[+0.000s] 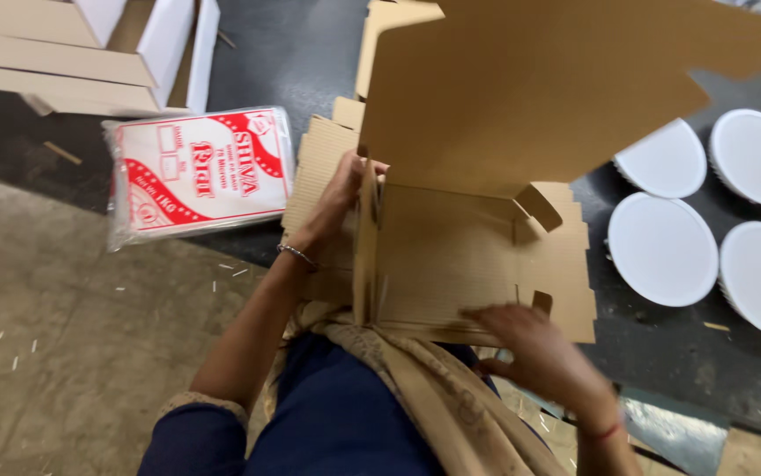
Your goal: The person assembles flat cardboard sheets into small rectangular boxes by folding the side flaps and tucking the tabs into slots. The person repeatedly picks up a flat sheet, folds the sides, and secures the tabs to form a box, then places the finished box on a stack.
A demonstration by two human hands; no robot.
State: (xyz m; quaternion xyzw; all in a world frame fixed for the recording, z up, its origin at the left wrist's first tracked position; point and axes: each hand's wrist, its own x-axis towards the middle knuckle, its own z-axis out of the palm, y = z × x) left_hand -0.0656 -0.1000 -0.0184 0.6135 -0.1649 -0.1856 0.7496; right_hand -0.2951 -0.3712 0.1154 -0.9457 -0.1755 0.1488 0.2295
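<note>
Cardboard box (451, 256) sits half-folded on the counter (662, 353) before you: your left hand (341, 198) grips the raised left wall, your right hand (534, 348) presses the near edge; lid still open.

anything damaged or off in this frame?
Nothing damaged. The cardboard box is half-folded, lid flap up, left hand on its left wall, right hand at the front edge. Small paper scraps litter the floor; white round discs lie tidy.
</note>
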